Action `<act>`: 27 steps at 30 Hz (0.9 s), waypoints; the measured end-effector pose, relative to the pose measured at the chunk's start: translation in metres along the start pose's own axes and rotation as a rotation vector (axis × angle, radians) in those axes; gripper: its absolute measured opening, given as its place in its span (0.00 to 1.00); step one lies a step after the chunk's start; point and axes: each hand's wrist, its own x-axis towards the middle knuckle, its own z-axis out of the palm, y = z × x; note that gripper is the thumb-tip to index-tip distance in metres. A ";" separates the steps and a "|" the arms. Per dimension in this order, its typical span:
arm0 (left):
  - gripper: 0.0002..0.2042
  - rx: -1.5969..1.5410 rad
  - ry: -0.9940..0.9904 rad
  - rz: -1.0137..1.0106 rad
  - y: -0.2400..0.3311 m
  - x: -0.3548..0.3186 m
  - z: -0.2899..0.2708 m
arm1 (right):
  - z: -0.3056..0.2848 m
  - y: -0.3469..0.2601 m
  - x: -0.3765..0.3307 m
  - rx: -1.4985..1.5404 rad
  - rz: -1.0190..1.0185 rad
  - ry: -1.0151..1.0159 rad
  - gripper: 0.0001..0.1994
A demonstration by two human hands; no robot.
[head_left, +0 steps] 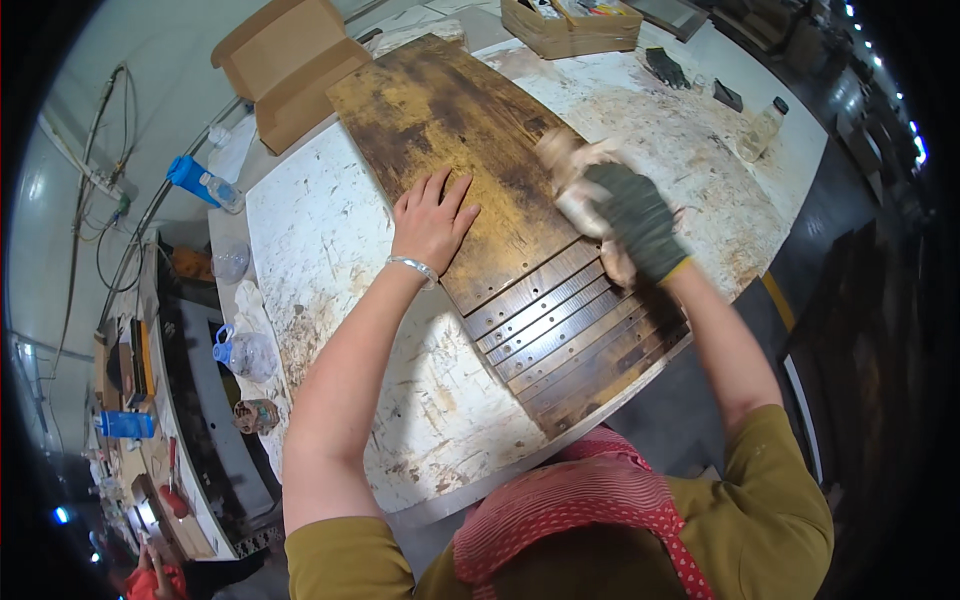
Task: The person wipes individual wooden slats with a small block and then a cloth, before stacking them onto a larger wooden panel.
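My bare left hand [432,222] lies spread on the left edge of a brown, mottled wooden board [440,110]. A silvery bracelet circles that wrist. My right hand [640,222], in a dark green work glove, is closed on a crumpled cream rag [578,203] at the board's right edge. The rag is smeared by motion, and part of it hangs below the glove. Several narrow dark wooden strips [545,312] with small holes lie side by side across the near end of the board.
The board rests on a stained white tabletop [420,420]. At the back are an open cardboard box [290,75] and a filled carton [570,38]. A dark glove [668,68] and a bottle [764,130] stand or lie far right. Plastic jugs [245,353] line the left edge.
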 end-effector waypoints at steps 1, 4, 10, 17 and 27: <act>0.23 -0.015 0.007 0.003 0.003 0.003 0.001 | 0.021 0.004 -0.009 -0.055 0.006 -0.062 0.18; 0.22 -0.006 0.025 -0.026 -0.012 -0.010 0.005 | 0.042 -0.087 -0.022 0.101 -0.121 -0.257 0.18; 0.22 0.002 0.010 0.011 -0.005 0.002 0.007 | 0.122 -0.151 -0.081 0.959 -0.079 -0.286 0.23; 0.23 0.029 -0.072 0.004 -0.015 -0.004 0.004 | 0.053 -0.134 -0.032 0.948 0.096 0.076 0.21; 0.23 0.029 -0.073 0.018 -0.016 -0.006 0.001 | 0.054 -0.113 -0.022 -0.275 -0.450 0.012 0.18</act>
